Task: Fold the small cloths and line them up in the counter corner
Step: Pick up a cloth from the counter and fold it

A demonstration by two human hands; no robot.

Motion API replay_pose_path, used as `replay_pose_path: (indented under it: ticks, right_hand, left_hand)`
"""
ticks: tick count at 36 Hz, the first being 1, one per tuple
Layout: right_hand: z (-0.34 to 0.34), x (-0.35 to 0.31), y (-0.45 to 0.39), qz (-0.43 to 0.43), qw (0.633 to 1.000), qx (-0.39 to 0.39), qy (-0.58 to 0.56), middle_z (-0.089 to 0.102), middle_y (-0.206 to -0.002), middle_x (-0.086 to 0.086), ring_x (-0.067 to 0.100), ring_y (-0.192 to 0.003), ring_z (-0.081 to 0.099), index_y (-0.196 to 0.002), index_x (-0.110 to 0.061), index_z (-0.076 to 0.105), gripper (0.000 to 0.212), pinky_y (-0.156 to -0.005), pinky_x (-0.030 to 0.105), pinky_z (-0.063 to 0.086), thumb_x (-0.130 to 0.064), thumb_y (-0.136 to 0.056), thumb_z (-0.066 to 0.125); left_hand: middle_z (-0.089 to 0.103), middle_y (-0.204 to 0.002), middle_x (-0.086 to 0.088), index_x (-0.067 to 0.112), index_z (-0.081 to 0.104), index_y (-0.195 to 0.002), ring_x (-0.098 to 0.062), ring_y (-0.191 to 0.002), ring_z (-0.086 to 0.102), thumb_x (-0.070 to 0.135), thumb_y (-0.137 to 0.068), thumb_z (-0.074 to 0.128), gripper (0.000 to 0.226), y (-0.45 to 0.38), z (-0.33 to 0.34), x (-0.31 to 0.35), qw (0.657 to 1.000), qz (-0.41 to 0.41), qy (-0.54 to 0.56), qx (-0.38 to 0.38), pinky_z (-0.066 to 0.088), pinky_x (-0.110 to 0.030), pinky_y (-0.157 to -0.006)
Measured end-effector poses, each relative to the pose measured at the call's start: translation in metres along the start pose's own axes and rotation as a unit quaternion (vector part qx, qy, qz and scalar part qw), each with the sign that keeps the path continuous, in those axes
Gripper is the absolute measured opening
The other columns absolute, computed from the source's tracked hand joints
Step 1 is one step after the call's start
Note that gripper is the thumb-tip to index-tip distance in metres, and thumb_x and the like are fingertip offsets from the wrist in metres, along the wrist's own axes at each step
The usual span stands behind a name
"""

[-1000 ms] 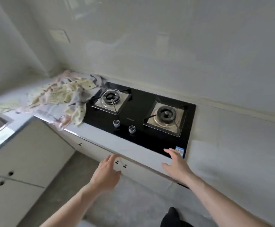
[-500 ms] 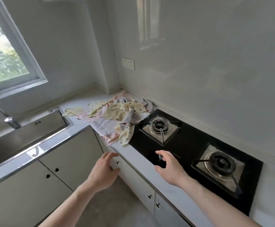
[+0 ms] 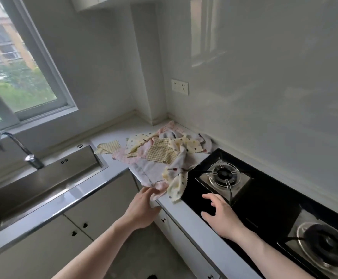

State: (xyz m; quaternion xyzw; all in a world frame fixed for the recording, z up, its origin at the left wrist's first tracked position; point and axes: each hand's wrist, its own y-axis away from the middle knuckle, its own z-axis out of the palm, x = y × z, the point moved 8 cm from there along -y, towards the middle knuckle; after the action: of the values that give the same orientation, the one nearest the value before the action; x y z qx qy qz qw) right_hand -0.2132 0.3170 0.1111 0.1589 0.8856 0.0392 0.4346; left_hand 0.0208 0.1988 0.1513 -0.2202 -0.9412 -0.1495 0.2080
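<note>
A: Where is the rumpled heap of small patterned cloths (image 3: 160, 152) lying?
B: In the white counter (image 3: 186, 213) corner. Your left hand (image 3: 142, 210) is pinching its pink edge; your right hand (image 3: 222, 216) is hovering, fingers spread, over the black glass hob (image 3: 264, 200).

So the cloths (image 3: 160, 152) are heaped in the worktop (image 3: 113, 133) corner, sink (image 3: 43, 178) off to their left, hob (image 3: 264, 196) right beside them on the right. One cloth hangs over the front edge.
</note>
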Motion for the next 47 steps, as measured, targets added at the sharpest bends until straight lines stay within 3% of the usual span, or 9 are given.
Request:
replay_pose_path:
  ticks: [9,14,19,23,28,33,37,39,47]
  right_hand:
    - [0.028,0.01,-0.076,0.076,0.996,0.05,-0.002,0.038,-0.139,-0.02,0.0,-0.121,0.044,-0.14,-0.031,0.048,0.049,-0.104,0.019,0.037,-0.027,-0.095,0.063]
    - [0.056,0.026,-0.115,0.121,0.991,0.065,0.002,0.038,-0.14,-0.021,0.0,-0.124,0.044,-0.139,-0.032,0.048,0.048,-0.101,0.018,0.036,-0.026,-0.095,0.064]
    - [0.079,0.051,-0.138,0.143,0.987,0.062,0.038,0.03,-0.137,-0.029,0.002,-0.134,0.041,-0.141,-0.034,0.047,0.049,-0.108,0.019,0.034,-0.027,-0.095,0.063]
    - [0.099,0.078,-0.157,0.141,0.983,0.025,0.113,0.017,-0.154,-0.026,0.005,-0.147,0.022,-0.149,-0.039,0.032,0.061,-0.118,0.026,0.026,-0.043,-0.094,0.058]
    - [0.139,0.11,-0.177,0.103,0.959,0.008,0.265,-0.03,-0.162,-0.014,0.012,-0.148,-0.032,-0.157,-0.041,-0.013,0.094,-0.122,0.043,-0.018,-0.073,-0.085,0.039]
    - [0.161,0.123,-0.18,0.071,0.936,0.079,0.335,0.017,-0.168,0.003,0.027,-0.155,0.013,-0.16,-0.027,0.024,0.091,-0.117,0.052,0.007,-0.082,-0.087,0.025]
    - [0.162,0.126,-0.178,0.061,0.929,0.113,0.348,-0.031,-0.162,-0.009,0.015,-0.148,-0.033,-0.157,-0.037,-0.02,0.09,-0.122,0.046,-0.016,-0.082,-0.084,0.01]
    - [0.163,0.119,-0.173,0.056,0.924,0.125,0.357,-0.031,-0.162,-0.011,0.012,-0.147,-0.035,-0.156,-0.037,-0.021,0.085,-0.124,0.045,-0.015,-0.077,-0.088,0.01]
    - [0.171,0.107,-0.144,0.026,0.931,0.245,0.27,0.025,-0.163,-0.012,0.009,-0.152,0.017,-0.155,-0.033,0.03,0.064,-0.126,0.031,0.006,-0.056,-0.097,0.045]
  left_hand:
    - [0.043,-0.146,0.011,0.032,0.053,-0.136,-0.015,-0.131,0.045,0.033,-0.092,0.06,0.044,-0.13,0.018,-0.022,0.993,0.086,-0.025,-0.079,0.037,-0.027,-0.107]
    - [0.044,-0.147,0.011,0.035,0.057,-0.131,-0.015,-0.137,0.043,0.027,-0.088,0.057,0.044,-0.185,0.072,-0.055,0.974,0.156,-0.087,-0.14,0.038,-0.036,-0.112]
    - [0.036,-0.149,0.012,0.035,0.046,-0.14,-0.018,-0.141,0.029,0.025,-0.088,0.052,0.054,-0.219,0.133,-0.082,0.953,0.212,-0.126,-0.175,0.027,-0.037,-0.119]
    - [0.039,-0.128,0.015,0.037,0.047,-0.124,-0.018,-0.12,0.046,0.04,-0.085,0.051,0.038,-0.249,0.165,-0.094,0.96,0.24,-0.095,-0.111,0.042,-0.042,-0.104]
    - [0.046,-0.104,0.015,0.032,0.053,-0.105,-0.012,-0.099,0.052,0.033,-0.082,0.058,0.024,-0.251,0.17,-0.087,0.946,0.323,0.02,0.006,0.044,-0.033,-0.092]
    - [0.05,-0.104,0.023,0.039,0.057,-0.106,0.006,-0.095,0.047,0.04,-0.091,0.059,0.016,-0.248,0.176,-0.091,0.927,0.373,0.023,0.04,0.038,-0.02,-0.092]
    - [0.058,-0.098,0.024,0.037,0.063,-0.104,0.007,-0.09,0.053,0.042,-0.096,0.059,0.01,-0.239,0.179,-0.088,0.906,0.419,0.021,0.057,0.04,-0.019,-0.085]
    - [0.061,-0.095,0.022,0.035,0.065,-0.101,0.004,-0.088,0.056,0.043,-0.096,0.06,0.01,-0.236,0.178,-0.089,0.896,0.437,0.03,0.073,0.043,-0.018,-0.08]
    - [0.062,-0.094,0.021,0.03,0.075,-0.091,0.001,-0.078,0.056,0.041,-0.093,0.069,0.012,-0.219,0.153,-0.086,0.884,0.428,0.069,0.176,0.049,-0.025,-0.066]
